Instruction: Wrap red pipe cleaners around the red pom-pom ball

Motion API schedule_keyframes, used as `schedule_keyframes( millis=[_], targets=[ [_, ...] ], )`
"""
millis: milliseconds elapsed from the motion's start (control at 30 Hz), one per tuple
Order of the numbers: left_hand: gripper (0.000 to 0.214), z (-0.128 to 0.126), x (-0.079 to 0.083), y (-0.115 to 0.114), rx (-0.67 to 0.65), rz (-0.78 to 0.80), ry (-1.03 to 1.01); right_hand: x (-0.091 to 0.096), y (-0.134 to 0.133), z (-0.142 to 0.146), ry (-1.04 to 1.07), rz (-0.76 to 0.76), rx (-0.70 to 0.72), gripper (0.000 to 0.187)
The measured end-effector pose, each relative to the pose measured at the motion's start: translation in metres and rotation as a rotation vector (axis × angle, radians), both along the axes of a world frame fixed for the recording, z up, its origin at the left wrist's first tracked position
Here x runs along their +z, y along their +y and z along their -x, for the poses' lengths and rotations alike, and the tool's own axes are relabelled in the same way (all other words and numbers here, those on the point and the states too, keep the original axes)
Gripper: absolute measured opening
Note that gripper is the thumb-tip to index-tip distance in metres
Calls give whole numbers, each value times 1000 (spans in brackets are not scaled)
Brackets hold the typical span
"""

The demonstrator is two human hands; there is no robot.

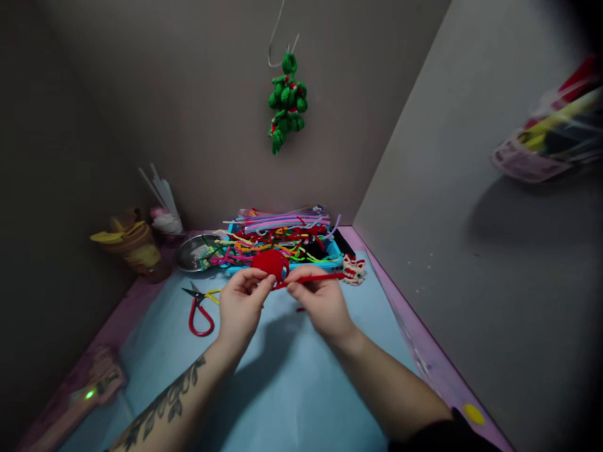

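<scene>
Both hands are raised over the middle of the table, close together. My left hand [242, 301] pinches a red round piece [270, 262] by its lower edge; the piece looks like a fuzzy disc or ball with a small pale blue spot. A red pipe cleaner [325, 277] runs from it to the right, and my right hand [323, 304] is closed on that strand between thumb and fingers. Where strand and round piece meet is partly hidden by my fingertips. Beside my left hand lie scissors [201, 312] with a red handle and a yellow handle, blades apart.
Behind the hands stands a blue tray [336, 256] heaped with colourful pipe cleaners. Left of it are a metal bowl [191, 252] and pots [141, 251]. A glue gun [94, 389] with a green light lies front left. Green ornaments [287, 97] hang on the back wall.
</scene>
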State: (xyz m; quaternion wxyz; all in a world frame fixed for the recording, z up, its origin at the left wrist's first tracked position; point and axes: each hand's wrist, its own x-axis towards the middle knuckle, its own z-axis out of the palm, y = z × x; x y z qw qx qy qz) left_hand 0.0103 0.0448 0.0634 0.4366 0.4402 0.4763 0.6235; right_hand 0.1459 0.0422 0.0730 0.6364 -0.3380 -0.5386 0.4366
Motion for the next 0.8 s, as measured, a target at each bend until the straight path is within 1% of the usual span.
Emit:
schedule_keyframes(
  millis=[67, 133, 167, 233, 300, 367, 400, 433, 467, 533, 567, 633, 800],
  targets=[
    [27, 0, 0, 1, -14, 35, -4, 2, 12, -13, 198, 101, -25, 13],
    [29, 0, 1, 2, -33, 65, -24, 3, 22, -23, 336, 211, -33, 23],
    [30, 0, 1, 3, -45, 78, -37, 4, 26, -27, 372, 245, -32, 26],
    [31, 0, 0, 4, -64, 103, -71, 4, 30, -30, 371, 270, -3, 30],
    [33, 1, 0, 6, -75, 122, -115, 6, 27, -28, 256, 220, 62, 33],
    [34, 3, 1, 7, -79, 125, -158, 8, 21, -24, 25, 121, 95, 43],
    [34, 3, 1, 7, -79, 119, -176, 9, 17, -21, -119, 65, 70, 45],
    [34, 3, 2, 7, -76, 109, -187, 9, 14, -18, -258, 12, 20, 41],
    [34, 3, 3, 7, -74, 99, -190, 9, 11, -14, -376, -35, -48, 33],
    [33, 2, 4, 5, -69, 81, -177, 6, 7, -9, -511, -110, -175, 14],
    [32, 1, 4, 4, -70, 73, -164, 4, 5, -6, -536, -138, -214, 9],
    [31, 0, 4, 3, -77, 59, -139, 1, 4, -3, -537, -162, -257, 5],
    [28, 2, 4, 1, -147, 11, -149, -3, 3, 0, -488, -92, -334, 8]
  ],
)
